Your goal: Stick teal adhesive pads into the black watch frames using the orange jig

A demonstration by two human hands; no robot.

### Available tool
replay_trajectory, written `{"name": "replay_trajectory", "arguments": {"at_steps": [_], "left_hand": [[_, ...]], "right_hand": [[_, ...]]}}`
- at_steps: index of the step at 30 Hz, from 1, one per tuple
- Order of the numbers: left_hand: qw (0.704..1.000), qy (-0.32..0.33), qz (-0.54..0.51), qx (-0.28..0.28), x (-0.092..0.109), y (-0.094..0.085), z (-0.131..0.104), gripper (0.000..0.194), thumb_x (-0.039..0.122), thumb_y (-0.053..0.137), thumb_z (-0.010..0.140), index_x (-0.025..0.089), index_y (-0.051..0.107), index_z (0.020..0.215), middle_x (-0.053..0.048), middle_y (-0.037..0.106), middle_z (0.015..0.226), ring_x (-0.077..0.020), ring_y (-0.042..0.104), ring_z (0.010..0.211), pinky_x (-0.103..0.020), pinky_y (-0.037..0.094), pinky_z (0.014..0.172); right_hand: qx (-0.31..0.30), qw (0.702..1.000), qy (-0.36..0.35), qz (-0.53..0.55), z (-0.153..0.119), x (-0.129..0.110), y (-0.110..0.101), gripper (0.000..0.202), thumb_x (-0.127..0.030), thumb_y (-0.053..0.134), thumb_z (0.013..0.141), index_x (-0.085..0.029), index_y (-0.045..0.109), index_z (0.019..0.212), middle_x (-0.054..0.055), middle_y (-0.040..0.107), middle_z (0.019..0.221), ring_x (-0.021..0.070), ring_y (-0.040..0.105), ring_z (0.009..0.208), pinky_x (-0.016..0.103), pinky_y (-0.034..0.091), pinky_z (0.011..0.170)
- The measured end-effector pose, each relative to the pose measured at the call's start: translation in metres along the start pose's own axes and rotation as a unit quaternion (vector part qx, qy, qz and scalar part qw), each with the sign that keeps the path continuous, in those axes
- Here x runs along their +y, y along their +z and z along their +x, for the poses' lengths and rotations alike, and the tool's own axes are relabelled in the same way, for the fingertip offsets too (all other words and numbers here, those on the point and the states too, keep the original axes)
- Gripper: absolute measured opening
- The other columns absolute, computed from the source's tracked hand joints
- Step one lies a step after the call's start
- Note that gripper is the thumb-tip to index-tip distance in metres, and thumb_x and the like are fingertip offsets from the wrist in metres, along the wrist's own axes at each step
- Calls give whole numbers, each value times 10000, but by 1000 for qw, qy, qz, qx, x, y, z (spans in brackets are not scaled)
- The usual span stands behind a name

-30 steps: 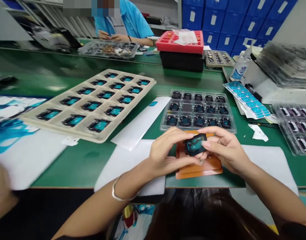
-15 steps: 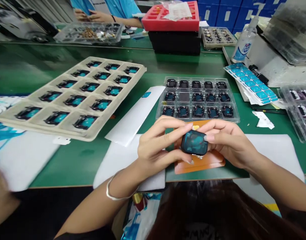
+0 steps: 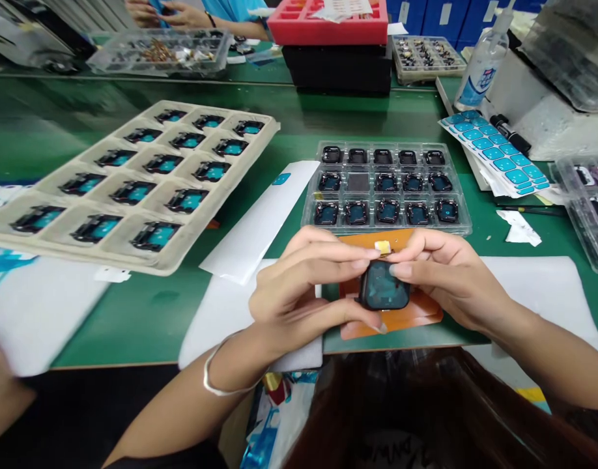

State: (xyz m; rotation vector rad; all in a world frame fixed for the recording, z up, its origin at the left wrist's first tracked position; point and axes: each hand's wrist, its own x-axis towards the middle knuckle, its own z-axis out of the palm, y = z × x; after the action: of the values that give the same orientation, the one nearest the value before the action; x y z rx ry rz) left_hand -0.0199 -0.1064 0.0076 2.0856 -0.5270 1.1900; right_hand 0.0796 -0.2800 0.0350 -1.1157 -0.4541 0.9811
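Observation:
Between my two hands is a dark, rounded-square watch case with a teal-tinted face turned up toward me. My left hand grips it from the left, fingers along the top edge and thumb below. With thumb and fingertips, my right hand pinches its upper right corner. A small yellow-and-white tab shows just above the case. Under the hands lies an orange sheet on the green bench. Beyond it, a clear tray carries rows of similar dark cases.
At left, a large cream tray holds black frames with teal film. White paper bears one teal sticker. To the right are a teal sticker sheet, a pump bottle and another clear tray. Across the bench, a person's hands work behind a parts tray.
The watch case has turned slightly, its face now more square to me. My left fingers have shifted along its top edge, and my right thumb sits nearer the upper corner. The view has shifted slightly.

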Motion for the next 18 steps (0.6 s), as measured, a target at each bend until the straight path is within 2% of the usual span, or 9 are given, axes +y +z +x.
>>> {"name": "replay_trajectory", "arguments": {"at_steps": [7,18], "left_hand": [[1000,-6,14,-25,8,-3,5,319,452,788,761,223,654,938,-62,774,926,-175,683,739,-355,523,609],[999,23,9,-48,7,-6,7,261,390,790,765,190,659,872,-93,773,964,-163,660,750,-339,533,615]], "right_hand": [[-15,1000,-11,0,-1,-1,4,254,-305,861,700,-188,637,676,-24,724,747,91,657,685,205,525,661],[-29,999,-13,2,-2,-1,4,252,-270,849,727,-176,620,677,-28,716,739,76,647,635,196,524,621]]}}
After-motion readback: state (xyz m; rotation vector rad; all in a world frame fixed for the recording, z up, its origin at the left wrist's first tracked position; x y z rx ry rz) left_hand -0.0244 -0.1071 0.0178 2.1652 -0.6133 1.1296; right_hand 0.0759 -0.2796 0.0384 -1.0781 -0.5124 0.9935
